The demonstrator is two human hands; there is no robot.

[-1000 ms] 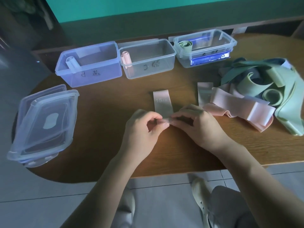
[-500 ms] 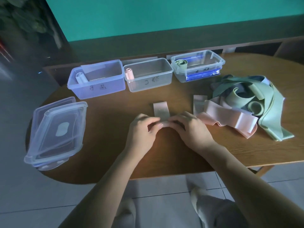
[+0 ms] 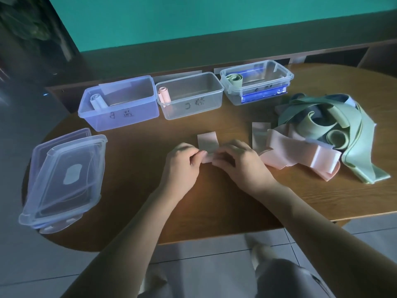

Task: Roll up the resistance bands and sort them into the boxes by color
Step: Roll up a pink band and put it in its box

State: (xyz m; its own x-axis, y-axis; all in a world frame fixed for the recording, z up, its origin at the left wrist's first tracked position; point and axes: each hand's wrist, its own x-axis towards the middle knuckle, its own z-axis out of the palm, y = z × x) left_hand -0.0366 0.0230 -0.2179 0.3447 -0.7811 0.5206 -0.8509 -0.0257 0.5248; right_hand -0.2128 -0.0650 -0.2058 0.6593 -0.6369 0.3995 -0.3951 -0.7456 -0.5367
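Hidden roll, unreadable marks

The left hand and right hand covered the pink band's rolled end; box labels were illegible.

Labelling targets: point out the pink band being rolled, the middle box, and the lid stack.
pink band (image 3: 207, 141), head view, flat unrolled end.
middle box (image 3: 191, 108), head view, front wall.
lid stack (image 3: 64, 179), head view, top lid.

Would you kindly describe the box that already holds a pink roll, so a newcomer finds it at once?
Three open boxes line the far edge of the wooden table. The middle box is clear, with a pink roll at its left end; its neighbours hold a bluish and a green roll.
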